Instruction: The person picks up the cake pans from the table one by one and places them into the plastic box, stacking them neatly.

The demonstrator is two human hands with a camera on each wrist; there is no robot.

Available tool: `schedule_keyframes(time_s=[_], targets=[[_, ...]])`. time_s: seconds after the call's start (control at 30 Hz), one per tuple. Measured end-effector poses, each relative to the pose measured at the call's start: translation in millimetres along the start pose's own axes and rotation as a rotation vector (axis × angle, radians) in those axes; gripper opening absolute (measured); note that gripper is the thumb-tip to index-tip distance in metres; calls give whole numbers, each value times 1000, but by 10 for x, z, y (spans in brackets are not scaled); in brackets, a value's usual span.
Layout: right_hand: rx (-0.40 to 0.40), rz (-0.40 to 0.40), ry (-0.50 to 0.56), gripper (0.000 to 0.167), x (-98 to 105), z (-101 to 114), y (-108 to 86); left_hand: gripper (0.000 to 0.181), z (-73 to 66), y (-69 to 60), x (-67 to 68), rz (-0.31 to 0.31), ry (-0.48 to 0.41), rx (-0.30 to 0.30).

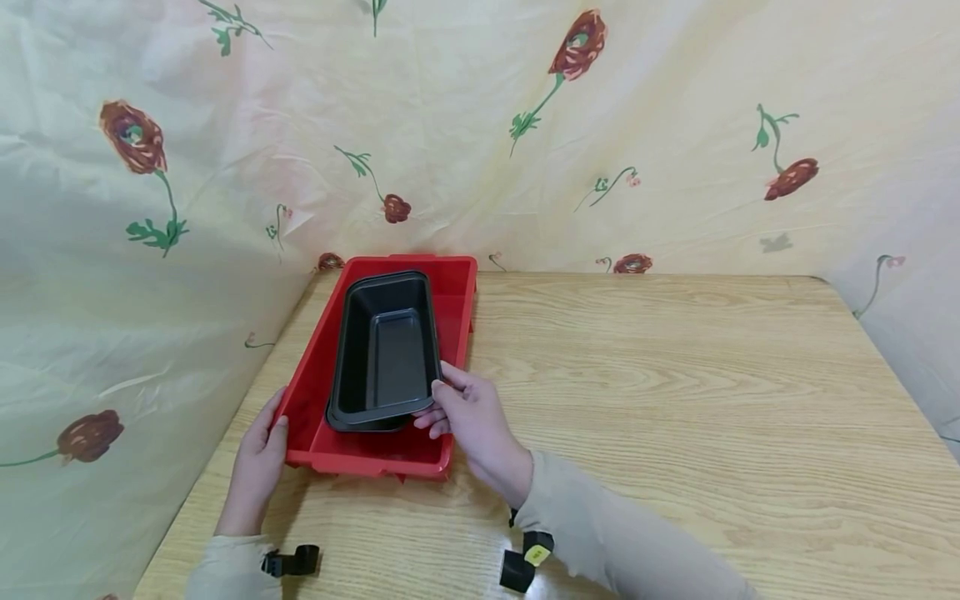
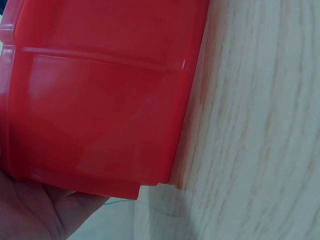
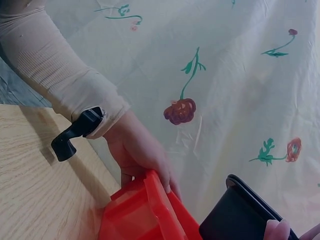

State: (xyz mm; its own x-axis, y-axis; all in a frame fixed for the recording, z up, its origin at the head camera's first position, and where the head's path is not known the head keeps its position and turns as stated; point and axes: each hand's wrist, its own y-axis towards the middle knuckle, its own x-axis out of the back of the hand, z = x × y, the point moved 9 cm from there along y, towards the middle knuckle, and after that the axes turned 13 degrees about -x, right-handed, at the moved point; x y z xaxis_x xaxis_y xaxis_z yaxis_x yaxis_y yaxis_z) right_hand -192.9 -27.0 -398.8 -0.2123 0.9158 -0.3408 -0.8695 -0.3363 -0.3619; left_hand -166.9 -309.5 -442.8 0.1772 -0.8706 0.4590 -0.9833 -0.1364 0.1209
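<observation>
A dark metal loaf pan (image 1: 396, 358) lies within the red plastic tray (image 1: 352, 462) at the left of the table. Under its near end shows a second dark rim (image 1: 347, 425), seemingly another pan nested below. My right hand (image 1: 480, 421) pinches the loaf pan's near right corner between thumb and fingers. With my left hand (image 1: 258, 467) I grip the tray's near left edge, thumb on the near side. The left wrist view has the tray's outer wall (image 2: 100, 120) with the left palm (image 2: 30, 212) against it; part of that hand is cut off.
The wooden table (image 1: 675, 375) extends to the right of the tray. Flowered cloth (image 1: 480, 125) hangs behind the table and along its left side (image 1: 112, 333), close to the tray and left arm. Each wrist carries a black camera mount (image 1: 296, 560).
</observation>
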Motion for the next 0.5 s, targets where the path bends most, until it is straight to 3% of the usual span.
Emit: schedule_keyframes(time_s=[0.5], targets=[[-16,5,20,38,-94,-57,88,51,-7,3,-1,2,1,-3]])
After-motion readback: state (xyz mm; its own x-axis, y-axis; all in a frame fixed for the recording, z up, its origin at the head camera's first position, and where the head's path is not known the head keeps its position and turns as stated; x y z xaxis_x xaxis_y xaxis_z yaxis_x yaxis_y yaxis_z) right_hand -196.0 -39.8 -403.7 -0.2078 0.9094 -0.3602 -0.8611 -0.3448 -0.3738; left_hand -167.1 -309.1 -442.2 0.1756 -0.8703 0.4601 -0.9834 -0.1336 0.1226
